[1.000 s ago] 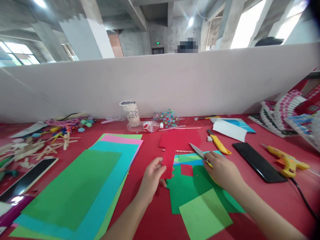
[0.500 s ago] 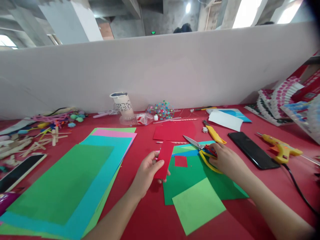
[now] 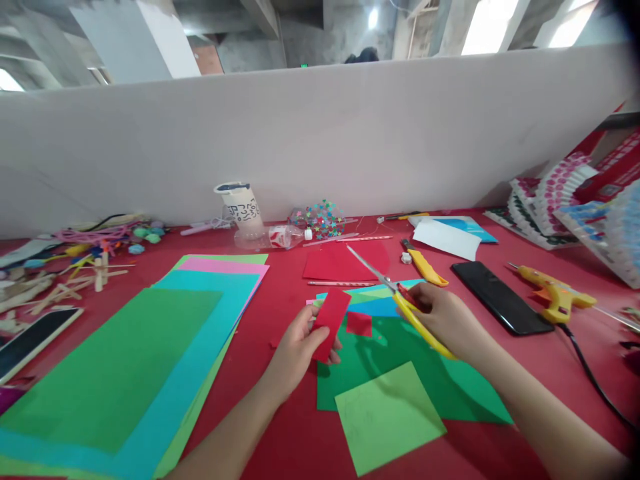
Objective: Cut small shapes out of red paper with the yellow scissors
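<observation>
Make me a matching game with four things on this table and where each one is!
Things:
1. scissors
2. red paper strip
3. glue gun
4. phone

Places:
A. lying between the yellow knife and the glue gun
B. in the left hand
C. far right, cord attached
D. in the right hand

Pairs: 1-D, 2-B, 3-C, 4-A

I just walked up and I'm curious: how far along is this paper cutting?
A small red square already lies cut on the green sheet. In hand: the left hand holds a red strip, the right hand holds yellow scissors lifted off the table. The strip itself looks uncut.
</observation>
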Motion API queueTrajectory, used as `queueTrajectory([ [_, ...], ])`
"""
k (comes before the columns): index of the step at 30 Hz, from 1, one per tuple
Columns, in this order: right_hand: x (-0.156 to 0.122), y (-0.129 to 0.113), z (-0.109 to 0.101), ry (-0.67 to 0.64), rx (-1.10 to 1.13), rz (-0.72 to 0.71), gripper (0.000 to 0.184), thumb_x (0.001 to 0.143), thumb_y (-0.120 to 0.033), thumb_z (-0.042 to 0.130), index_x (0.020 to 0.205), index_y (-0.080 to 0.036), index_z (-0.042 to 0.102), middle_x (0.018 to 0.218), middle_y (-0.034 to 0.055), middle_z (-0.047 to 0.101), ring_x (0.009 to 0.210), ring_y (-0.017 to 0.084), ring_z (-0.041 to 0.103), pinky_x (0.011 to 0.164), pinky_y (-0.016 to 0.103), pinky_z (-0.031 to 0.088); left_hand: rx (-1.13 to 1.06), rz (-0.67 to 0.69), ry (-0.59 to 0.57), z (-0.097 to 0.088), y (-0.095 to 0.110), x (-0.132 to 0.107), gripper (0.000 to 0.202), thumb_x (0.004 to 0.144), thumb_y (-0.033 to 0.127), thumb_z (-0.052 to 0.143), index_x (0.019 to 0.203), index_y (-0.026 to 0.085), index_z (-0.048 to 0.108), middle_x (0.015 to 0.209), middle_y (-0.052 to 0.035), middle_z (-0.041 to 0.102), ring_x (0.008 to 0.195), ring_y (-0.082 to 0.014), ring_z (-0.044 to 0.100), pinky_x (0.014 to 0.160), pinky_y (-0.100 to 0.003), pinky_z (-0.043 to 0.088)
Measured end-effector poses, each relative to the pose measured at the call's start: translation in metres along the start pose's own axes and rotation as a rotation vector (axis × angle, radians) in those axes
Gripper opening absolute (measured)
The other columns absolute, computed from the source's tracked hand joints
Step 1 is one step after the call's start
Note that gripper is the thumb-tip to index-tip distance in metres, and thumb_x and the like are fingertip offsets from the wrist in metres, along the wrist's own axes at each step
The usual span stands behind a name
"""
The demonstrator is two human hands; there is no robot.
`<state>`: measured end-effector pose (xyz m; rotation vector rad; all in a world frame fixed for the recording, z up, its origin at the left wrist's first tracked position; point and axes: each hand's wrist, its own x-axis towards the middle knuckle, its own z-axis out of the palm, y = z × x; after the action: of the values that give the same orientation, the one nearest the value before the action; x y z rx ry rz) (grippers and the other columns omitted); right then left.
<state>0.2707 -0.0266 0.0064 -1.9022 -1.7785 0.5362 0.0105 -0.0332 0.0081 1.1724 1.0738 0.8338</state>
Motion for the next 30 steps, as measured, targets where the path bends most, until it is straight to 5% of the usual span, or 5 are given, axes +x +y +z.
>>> queueTrajectory([
  [3, -0.008, -0.011, 0.008, -0.080, 0.208, -0.047, 0.016, 0.080, -0.035, 0.061, 0.077, -0.020, 0.055, 0.060, -0.0051, 0.054, 0.053, 0.014, 0.051, 0.047, 0.024, 0.039, -0.040, -0.035, 0.126, -0.002, -0.001, 0.002, 0.027, 0.083, 0.039, 0.057, 0.097, 0.018, 0.051, 0.063, 0.0000, 0.066, 0.054, -0.0169, 0.064, 0.052, -0.025, 0.048],
  [7, -0.020, -0.027, 0.016, -0.268, 0.407, -0.099, 0.028, 0.084, -0.047, 0.050, 0.070, -0.022, 0.050, 0.054, -0.0086, 0.038, 0.045, 0.011, 0.039, 0.041, 0.022, 0.034, -0.110, -0.022, 0.102, 0.000, 0.003, -0.001, 0.029, 0.082, 0.041, 0.059, 0.098, 0.017, 0.053, 0.071, -0.0023, 0.070, 0.059, -0.0181, 0.067, 0.057, -0.028, 0.052],
  [10, -0.028, -0.034, 0.012, -0.350, 0.438, -0.140, 0.029, 0.083, -0.047, 0.053, 0.073, -0.021, 0.051, 0.063, -0.0062, 0.039, 0.055, 0.012, 0.040, 0.048, 0.022, 0.039, -0.119, 0.028, 0.112, 0.000, 0.009, -0.005, 0.026, 0.082, 0.039, 0.060, 0.095, 0.017, 0.053, 0.073, -0.0027, 0.070, 0.057, -0.0169, 0.066, 0.057, -0.028, 0.052],
  [21, -0.028, -0.023, -0.009, -0.383, 0.031, -0.300, 0.020, 0.081, -0.048, 0.061, 0.080, -0.029, 0.066, 0.072, 0.0049, 0.072, 0.053, 0.022, 0.062, 0.047, 0.027, 0.045, 0.052, 0.124, 0.295, -0.023, 0.026, -0.005, 0.025, 0.085, 0.036, 0.055, 0.071, 0.015, 0.059, 0.054, -0.0001, 0.063, 0.045, -0.0108, 0.057, 0.045, -0.018, 0.043],
  [30, -0.047, -0.034, -0.004, -0.488, 0.043, -0.337, 0.025, 0.084, -0.047, 0.057, 0.082, -0.023, 0.065, 0.073, 0.0039, 0.072, 0.064, 0.023, 0.065, 0.051, 0.024, 0.047, 0.007, 0.065, 0.151, -0.010, 0.026, -0.013, 0.025, 0.085, 0.038, 0.055, 0.076, 0.015, 0.059, 0.054, -0.0016, 0.065, 0.045, -0.0138, 0.059, 0.048, -0.023, 0.048],
])
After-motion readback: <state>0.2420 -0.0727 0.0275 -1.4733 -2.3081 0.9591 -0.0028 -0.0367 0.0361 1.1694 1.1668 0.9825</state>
